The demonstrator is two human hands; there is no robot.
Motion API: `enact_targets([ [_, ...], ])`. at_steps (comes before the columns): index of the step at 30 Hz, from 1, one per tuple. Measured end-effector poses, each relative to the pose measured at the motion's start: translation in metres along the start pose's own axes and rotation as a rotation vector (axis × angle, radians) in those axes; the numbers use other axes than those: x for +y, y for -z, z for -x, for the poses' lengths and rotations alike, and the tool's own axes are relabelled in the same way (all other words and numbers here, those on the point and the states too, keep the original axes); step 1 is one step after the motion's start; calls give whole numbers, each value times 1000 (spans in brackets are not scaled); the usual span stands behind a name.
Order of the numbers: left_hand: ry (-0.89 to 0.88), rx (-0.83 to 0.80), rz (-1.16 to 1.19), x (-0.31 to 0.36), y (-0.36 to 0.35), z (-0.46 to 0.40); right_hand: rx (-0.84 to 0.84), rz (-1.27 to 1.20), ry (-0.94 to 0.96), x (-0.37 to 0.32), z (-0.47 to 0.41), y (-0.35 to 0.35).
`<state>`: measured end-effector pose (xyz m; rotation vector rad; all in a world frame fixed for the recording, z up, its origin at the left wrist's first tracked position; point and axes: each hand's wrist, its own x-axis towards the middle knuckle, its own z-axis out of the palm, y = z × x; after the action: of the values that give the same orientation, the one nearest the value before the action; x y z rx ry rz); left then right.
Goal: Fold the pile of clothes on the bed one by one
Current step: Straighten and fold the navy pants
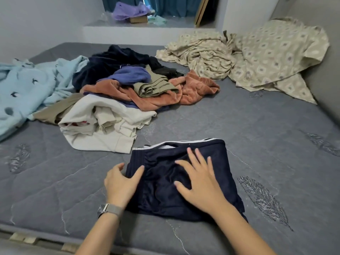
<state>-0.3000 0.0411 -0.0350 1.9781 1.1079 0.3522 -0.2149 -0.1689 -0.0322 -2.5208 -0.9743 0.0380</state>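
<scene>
Two hands lay on the folded navy shorts (176, 173) at the near edge of the grey mattress (257, 144). Right hand (198, 181) pressed flat on top of the shorts, fingers straight and spread. Left hand (121, 183) rested at the shorts' left edge, fingers relaxed, thumb lying on the fabric; a watch (108, 209) sat on that wrist. Pile of unfolded clothes (125, 92) lay behind, apart from the shorts, with the cream garment (103, 126) nearest. Patterned sheet (257, 57) was bunched at far right.
</scene>
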Motion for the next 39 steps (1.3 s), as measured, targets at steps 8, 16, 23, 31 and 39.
enact_targets([
  [8, -102, -179, -367, 1, -19, -13, -190, 245, -377, 59, 18, -9],
  [16, 284, -488, 296, 3, -9, -30, 193, -548, -904, 84, 10, 18],
  [23, 368, -630, 621, 8, 29, -4, 16, -1198, -897, 50, 32, 35],
  [31, 282, -562, 687, 7, 71, -17, 98, -1278, -853, 11, 6, 44],
  [39, 356, -432, 795, 40, 145, -63, 28, -1205, -748, -58, -95, 102],
])
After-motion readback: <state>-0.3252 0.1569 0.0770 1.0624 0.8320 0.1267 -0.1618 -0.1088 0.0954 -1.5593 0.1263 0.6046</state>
